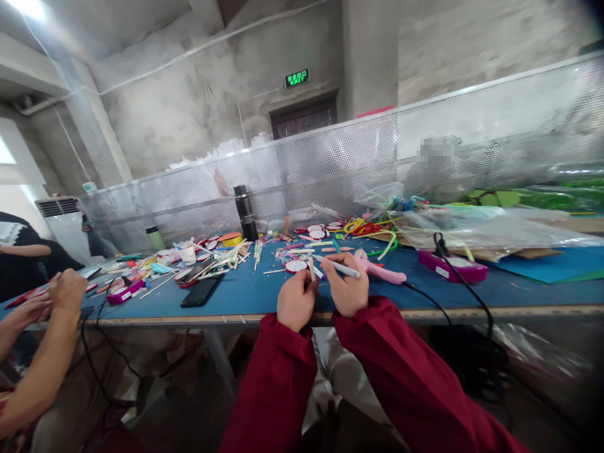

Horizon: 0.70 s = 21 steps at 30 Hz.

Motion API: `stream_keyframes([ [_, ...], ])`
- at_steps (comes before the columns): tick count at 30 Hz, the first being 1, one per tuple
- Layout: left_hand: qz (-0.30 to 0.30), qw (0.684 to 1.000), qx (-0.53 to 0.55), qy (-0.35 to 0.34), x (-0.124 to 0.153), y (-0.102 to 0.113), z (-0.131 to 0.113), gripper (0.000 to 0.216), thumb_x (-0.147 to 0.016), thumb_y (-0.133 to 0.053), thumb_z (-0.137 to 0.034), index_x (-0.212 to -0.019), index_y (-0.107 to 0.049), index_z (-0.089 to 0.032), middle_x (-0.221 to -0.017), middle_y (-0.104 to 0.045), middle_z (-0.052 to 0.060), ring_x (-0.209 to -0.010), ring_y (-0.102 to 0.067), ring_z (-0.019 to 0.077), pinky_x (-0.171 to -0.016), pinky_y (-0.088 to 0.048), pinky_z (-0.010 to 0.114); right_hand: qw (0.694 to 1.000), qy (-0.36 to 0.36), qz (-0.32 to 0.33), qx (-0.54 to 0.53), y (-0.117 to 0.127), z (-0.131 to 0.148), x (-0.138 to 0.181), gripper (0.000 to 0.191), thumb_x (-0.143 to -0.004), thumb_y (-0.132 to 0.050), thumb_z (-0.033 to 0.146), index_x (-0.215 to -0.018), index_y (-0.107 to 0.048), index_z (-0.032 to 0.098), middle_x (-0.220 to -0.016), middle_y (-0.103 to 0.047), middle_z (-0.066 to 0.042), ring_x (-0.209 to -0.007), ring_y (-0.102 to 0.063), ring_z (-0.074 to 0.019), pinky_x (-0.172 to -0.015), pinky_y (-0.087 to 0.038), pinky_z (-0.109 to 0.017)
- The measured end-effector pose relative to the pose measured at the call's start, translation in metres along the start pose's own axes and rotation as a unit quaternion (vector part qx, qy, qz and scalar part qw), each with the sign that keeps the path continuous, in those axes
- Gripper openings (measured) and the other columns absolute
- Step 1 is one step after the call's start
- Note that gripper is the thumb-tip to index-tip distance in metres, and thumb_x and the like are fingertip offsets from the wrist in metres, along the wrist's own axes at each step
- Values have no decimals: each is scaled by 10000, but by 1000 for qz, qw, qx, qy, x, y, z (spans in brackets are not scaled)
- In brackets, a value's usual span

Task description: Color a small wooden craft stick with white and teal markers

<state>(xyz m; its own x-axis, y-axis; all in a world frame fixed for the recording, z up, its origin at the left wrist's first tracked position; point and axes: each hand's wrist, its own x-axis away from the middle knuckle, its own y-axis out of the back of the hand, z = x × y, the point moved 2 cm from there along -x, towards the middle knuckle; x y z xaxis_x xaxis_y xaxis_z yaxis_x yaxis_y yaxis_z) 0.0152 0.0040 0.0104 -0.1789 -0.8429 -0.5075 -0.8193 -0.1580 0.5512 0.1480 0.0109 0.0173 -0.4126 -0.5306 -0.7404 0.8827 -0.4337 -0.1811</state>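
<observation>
My left hand (296,303) is closed at the table's front edge, pinching a thin, flat tan stick (311,265) that points up. Beside it, my right hand (350,290) grips a white pen (345,269), its tip directed left towards the stick. I cannot tell whether pen and stick touch. Just right of that hand lies a pink tool with a handle (384,273) and a black cable. A white disc with a red rim (296,267) rests beyond my left hand, among small loose pieces.
On the blue table (255,292) are a black phone (202,290), a heap of sticks (229,261), a black flask (244,212) and a magenta box with a cable (453,267). Plastic sheeting (495,229) covers the right side. A co-worker's hands (66,292) are at far left. A perforated metal screen (325,163) stands behind.
</observation>
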Motion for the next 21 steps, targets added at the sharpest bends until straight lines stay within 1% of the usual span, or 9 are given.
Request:
stream_keyframes([
  [10, 4, 1000, -6, 9, 0, 0, -1, 84, -925, -533, -247, -858, -579, -224, -791, -691, -15, -759, -607, 151, -694, -398, 250, 1000, 3, 11, -8, 0, 1, 1, 175, -847, -662, 381, -788, -630, 219, -712, -671, -6, -642, -621, -183, -617, -499, -320],
  [21, -2, 1000, 2, 2, 0, 1, -3, 77, -917, -539, -233, -867, -598, -226, -792, -690, -14, -760, -603, 153, -699, -403, 253, 1000, 4, -4, 5, 1, -2, 0, 188, -853, -665, 405, -830, -642, 219, -745, -685, -15, -689, -649, -198, -665, -516, -339],
])
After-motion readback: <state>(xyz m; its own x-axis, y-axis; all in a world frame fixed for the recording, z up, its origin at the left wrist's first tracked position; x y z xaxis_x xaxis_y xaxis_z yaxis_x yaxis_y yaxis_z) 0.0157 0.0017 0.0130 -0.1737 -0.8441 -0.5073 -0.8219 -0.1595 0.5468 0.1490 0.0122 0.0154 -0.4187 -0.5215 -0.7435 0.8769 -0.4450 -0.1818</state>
